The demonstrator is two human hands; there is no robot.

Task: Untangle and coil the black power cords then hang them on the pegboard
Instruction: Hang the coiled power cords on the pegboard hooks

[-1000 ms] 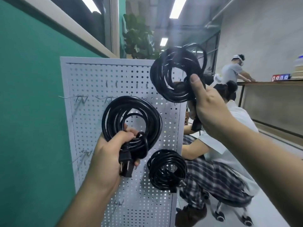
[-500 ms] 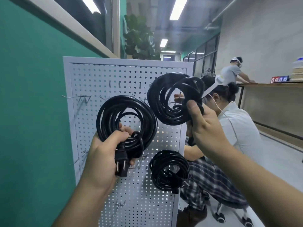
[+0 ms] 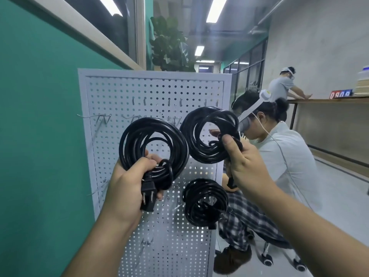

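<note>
Centre frame, the right coil [image 3: 209,134], right hand [image 3: 243,164] clamped round it, close to the pegboard [image 3: 111,92]. The left coil [image 3: 153,146] sits just beside, left hand [image 3: 127,186] gripping loops and plug [image 3: 148,193]. Miss a hook [image 3: 103,118] and loops may spring loose, or bump the hung coil [image 3: 205,202] below.

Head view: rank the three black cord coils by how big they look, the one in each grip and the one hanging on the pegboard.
1. Left coil, in the left grip: largest.
2. Right coil, in the right grip: slightly smaller.
3. Hanging coil on the pegboard: smallest, but farther from the camera, so unsure.
</note>
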